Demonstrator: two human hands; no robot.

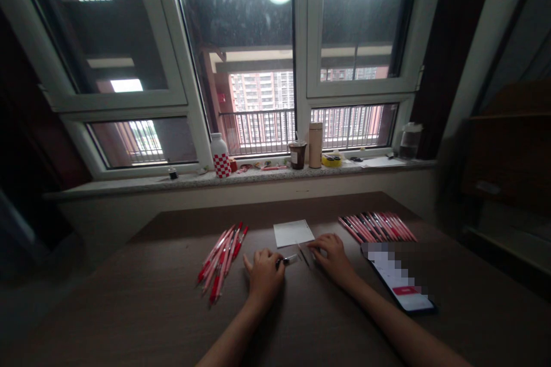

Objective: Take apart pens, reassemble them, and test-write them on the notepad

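My left hand (264, 275) rests on the brown table (150, 304) with its fingers curled around a small pen part (287, 260) that has a clear barrel and a dark tip. My right hand (333, 255) lies just to the right, fingers bent down onto the tabletop near a thin refill (303, 254); what it pinches, if anything, is too small to make out. A white sheet of paper (293, 233) lies just beyond both hands. A loose pile of several red pens (221, 261) sits left of my left hand.
A neat row of several red and black pens (376, 226) lies at the right, with a phone (400, 284) in front of it. The windowsill holds a checkered bottle (220, 156), a dark cup (297, 155), a tan flask (315, 145) and a clear jar (410, 140).
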